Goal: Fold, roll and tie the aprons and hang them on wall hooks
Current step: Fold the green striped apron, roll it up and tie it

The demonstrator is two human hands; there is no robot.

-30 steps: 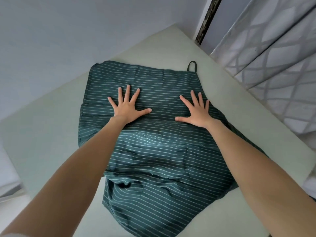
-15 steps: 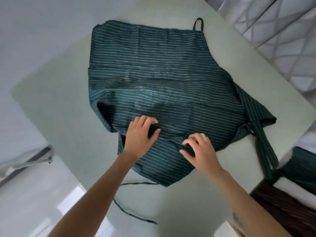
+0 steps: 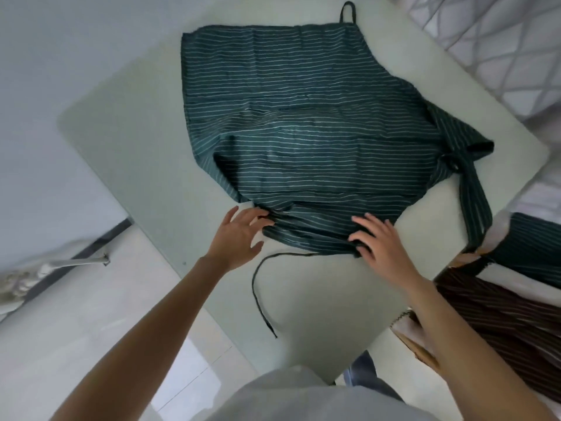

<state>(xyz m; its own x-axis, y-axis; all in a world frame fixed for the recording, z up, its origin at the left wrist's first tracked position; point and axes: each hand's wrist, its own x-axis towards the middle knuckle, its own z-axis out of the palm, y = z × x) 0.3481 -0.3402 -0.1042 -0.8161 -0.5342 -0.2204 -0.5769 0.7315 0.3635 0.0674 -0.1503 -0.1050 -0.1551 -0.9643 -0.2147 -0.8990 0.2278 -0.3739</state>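
A dark green apron with thin white stripes (image 3: 303, 123) lies spread on the pale table (image 3: 145, 153), folded over itself. Its neck loop (image 3: 348, 10) points to the far edge. A thin tie (image 3: 258, 287) trails from the near hem toward me; a wide strap (image 3: 476, 202) hangs off the right side. My left hand (image 3: 238, 235) rests at the near left corner of the hem, fingers spread and touching the cloth. My right hand (image 3: 379, 241) presses on the near right corner with fingertips curled over the hem.
More striped aprons, a green one (image 3: 528, 247) and a brown one (image 3: 501, 323), lie piled at the right beside the table. A patterned curtain (image 3: 501, 41) hangs at the far right. A metal bar (image 3: 76, 262) sits low on the left over the tiled floor.
My hands left the apron's middle and came back to its near hem. The view has tilted down, showing the table's near edge and the trailing tie.
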